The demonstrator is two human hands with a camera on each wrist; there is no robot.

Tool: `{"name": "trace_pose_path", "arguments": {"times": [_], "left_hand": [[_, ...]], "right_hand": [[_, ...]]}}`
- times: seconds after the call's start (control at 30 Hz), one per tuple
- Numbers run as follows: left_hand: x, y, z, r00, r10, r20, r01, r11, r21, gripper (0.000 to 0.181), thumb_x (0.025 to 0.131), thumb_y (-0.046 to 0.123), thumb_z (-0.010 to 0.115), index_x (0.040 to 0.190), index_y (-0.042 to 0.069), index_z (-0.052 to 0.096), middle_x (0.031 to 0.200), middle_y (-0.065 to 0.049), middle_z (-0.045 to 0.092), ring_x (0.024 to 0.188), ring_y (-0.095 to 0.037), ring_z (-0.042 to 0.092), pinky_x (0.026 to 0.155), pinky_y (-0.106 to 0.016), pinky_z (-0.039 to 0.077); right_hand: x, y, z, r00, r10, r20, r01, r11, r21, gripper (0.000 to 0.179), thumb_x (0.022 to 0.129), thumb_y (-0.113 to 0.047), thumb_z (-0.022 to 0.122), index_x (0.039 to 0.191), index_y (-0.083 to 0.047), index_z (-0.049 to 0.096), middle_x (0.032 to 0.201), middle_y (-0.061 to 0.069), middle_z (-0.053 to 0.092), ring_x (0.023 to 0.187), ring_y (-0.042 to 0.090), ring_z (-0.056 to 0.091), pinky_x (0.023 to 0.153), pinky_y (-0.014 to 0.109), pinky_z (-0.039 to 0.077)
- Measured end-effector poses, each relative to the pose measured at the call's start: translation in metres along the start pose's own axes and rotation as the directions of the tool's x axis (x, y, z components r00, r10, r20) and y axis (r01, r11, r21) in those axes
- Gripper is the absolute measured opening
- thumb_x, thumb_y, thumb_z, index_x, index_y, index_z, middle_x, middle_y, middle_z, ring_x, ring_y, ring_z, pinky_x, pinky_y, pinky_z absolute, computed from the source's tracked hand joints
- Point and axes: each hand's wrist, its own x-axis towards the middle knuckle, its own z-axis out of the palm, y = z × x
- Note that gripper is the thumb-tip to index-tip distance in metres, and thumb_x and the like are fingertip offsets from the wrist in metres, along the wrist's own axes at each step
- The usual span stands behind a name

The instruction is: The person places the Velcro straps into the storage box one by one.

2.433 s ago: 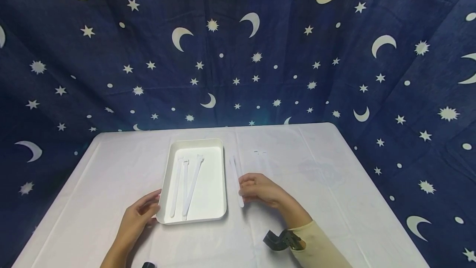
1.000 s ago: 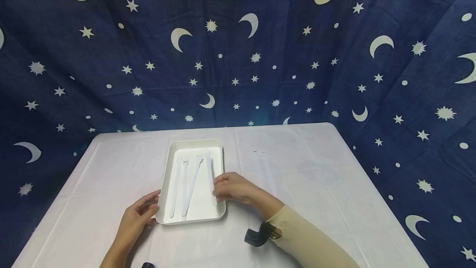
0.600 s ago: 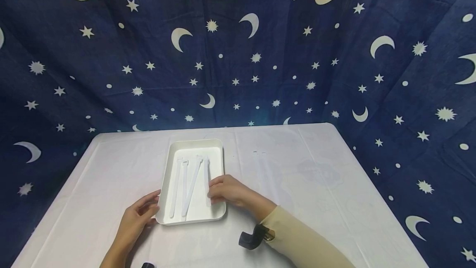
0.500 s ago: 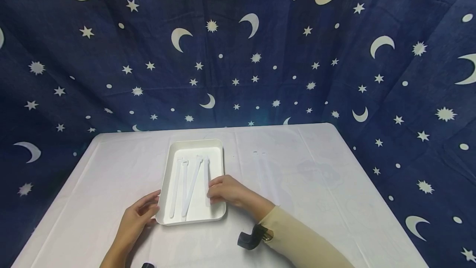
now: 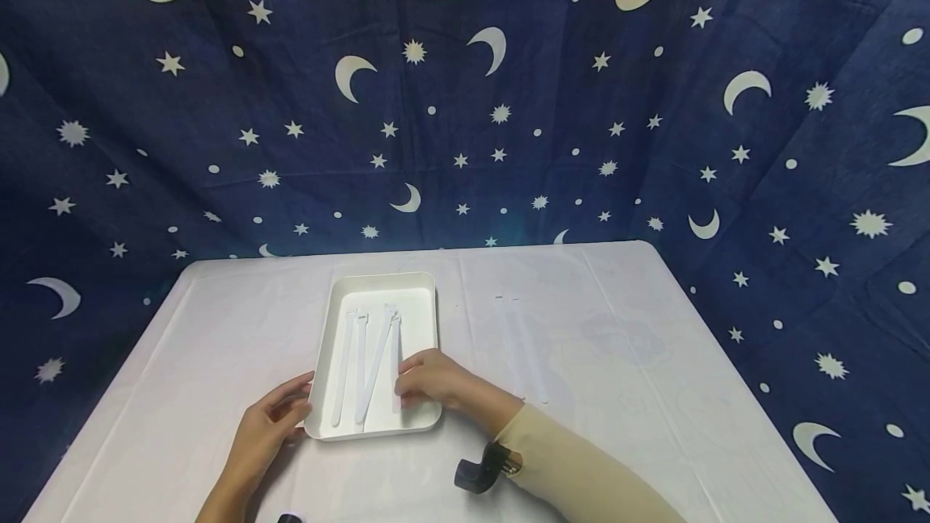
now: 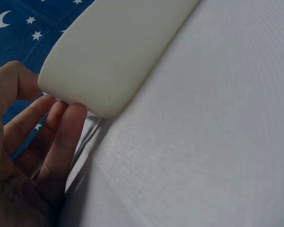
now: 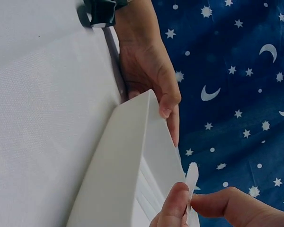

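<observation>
My left hand (image 5: pixel 267 420) grips the near left corner of a shallow white tray (image 5: pixel 420 321); in the right wrist view its thumb lies over the rim. Over the tray's right half, my right hand (image 5: pixel 434 378) pinches a thin white strap, a cable tie (image 5: pixel 395 343), near its lower end. Its slotted head points to the far side, close to the head of a slanted cable tie (image 5: pixel 376 361) in the tray. Two more cable ties, such as the leftmost one (image 5: pixel 343 374), lie in the tray's left half. In the right wrist view the pinched end (image 7: pixel 192 175) sticks up between thumb and fingers.
Two white cable ties (image 5: pixel 535 357) lie side by side on the white tablecloth (image 5: pixel 617 426), right of the tray, hard to tell from the cloth. A dark blue curtain (image 5: pixel 465 103) with moons and stars hangs behind and beside the table.
My right hand has carried the cable tie from the tablecloth leftward over the tray, lately shifting it further left and slightly nearer me. The left hand has stayed on the tray's corner.
</observation>
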Motion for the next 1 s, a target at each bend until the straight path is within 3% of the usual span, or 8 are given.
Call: {"name": "trace_pose_path", "arguments": {"times": [0.4,1.0], "left_hand": [[0.0,0.0,0.0,1.0,0.002,0.005,-0.002,1.0,0.002,0.05,0.092,0.016,0.066,0.139,0.004,0.052,0.124,-0.022,0.061,0.088,0.0,0.066,0.067,-0.028,0.061],[0.0,0.0,0.0,1.0,0.015,0.01,-0.015,1.0,-0.011,0.05,0.093,0.018,0.067,0.139,0.004,0.052,0.126,-0.022,0.059,0.089,0.002,0.065,0.07,-0.028,0.062]], "right_hand": [[0.005,0.002,0.013,1.0,0.021,-0.017,-0.022,0.999,-0.045,0.036,0.074,0.003,0.067,0.109,0.006,0.062,0.081,0.012,0.065,0.061,0.017,0.066,0.065,0.029,0.06],[0.01,0.007,0.027,0.994,-0.031,-0.103,0.001,0.961,-0.275,0.021,0.075,0.005,0.067,0.096,0.003,0.061,0.072,0.007,0.061,0.056,0.016,0.065,0.057,0.023,0.056]]}}
